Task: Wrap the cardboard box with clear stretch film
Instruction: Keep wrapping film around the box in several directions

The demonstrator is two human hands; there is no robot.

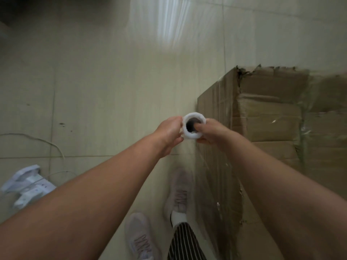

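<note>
A large cardboard box (270,117) with a torn top corner stands on the floor at the right, with clear film over its top and near side. I hold the stretch film roll (189,135) upright at the box's near left corner, seen end on. My left hand (169,131) grips the roll's left side. My right hand (210,131) grips the right side with its thumb in the dark core. A sheet of clear film (159,21) shows stretched and streaked at the top of the view.
Pale floor tiles (93,81) spread to the left. A thin cable (50,145) and a white power strip (28,186) lie at the lower left. My two feet in light sneakers (179,192) stand beside the box's left face.
</note>
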